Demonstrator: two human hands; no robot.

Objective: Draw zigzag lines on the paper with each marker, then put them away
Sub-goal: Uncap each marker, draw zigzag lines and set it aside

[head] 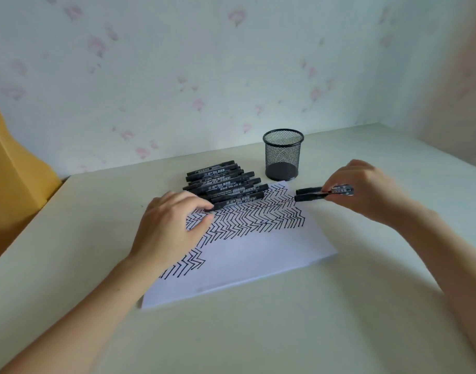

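Observation:
A white sheet of paper (pixel 253 263) lies on the desk, its upper half covered with black zigzag lines. Several black markers (pixel 223 183) lie in a pile at the paper's top left corner. My left hand (pixel 169 225) rests on the paper's left side, its fingertips touching the end of the nearest marker (pixel 239 201) in the pile. My right hand (pixel 366 190) hovers at the paper's top right corner, holding two black markers (pixel 312 194) side by side, caps pointing left. A black mesh pen cup (pixel 283 155) stands upright just behind the paper; it looks empty.
The pale desk (pixel 258 333) meets a floral-papered wall (pixel 204 76) at the back and a wall at the right. A yellow object (pixel 13 171) stands beside the desk's left edge.

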